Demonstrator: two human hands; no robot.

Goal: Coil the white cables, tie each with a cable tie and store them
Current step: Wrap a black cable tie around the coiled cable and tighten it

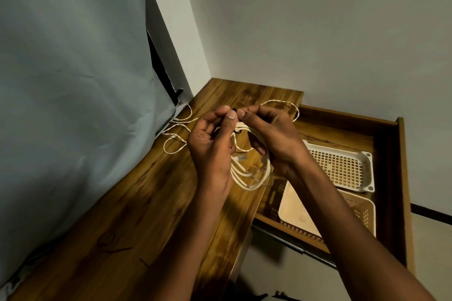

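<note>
- Head view: the left hand [210, 139] and right hand [271, 134] hold a coiled white cable [247, 176] above the wooden tabletop [146, 203].
- Both hands pinch a black cable tie [235, 115] at the coil's top.
- Another thin white cable [176, 134] lies loose on the tabletop, behind the hands.
- Two perforated baskets [342, 166] sit in the open drawer [391, 154], right of the hands.

The scene was viewed from one head-worn camera, tilted steeply forward and down, close above the counter [137, 203] and open drawer [391, 144].
</note>
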